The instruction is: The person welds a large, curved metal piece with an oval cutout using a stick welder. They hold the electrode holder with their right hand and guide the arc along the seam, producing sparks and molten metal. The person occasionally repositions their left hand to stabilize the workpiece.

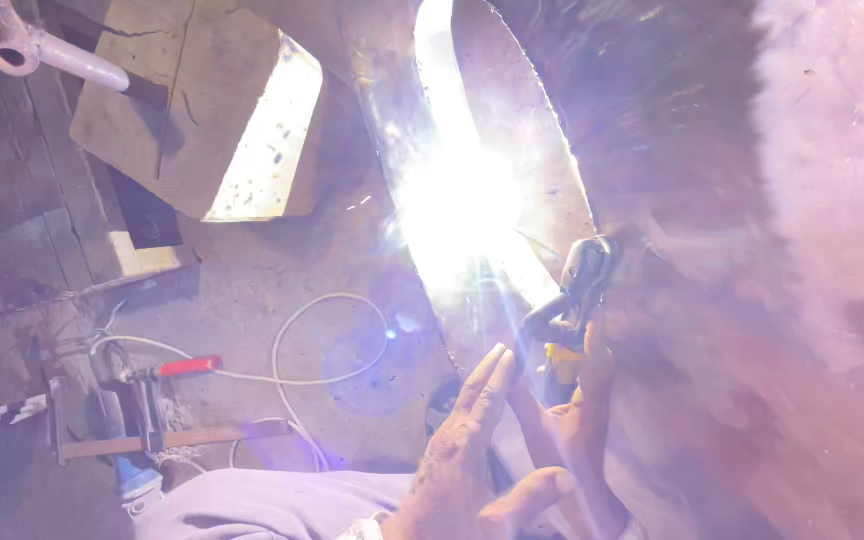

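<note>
Taking the welding arc (457, 215) as our mark: far to its lower left lie one red-handled tool (184, 367) and one white cable (302, 370) looping over the floor. Upper left of it sits one pale block (202, 110). Directly below the arc our left hand (472, 450) is spread flat, fingers open, holding nothing. Just right of that, our right hand (582, 400) grips one electrode holder (577, 290), its tip lost in glare. The metal disc (532, 130) behind the arc is cut off above.
</note>
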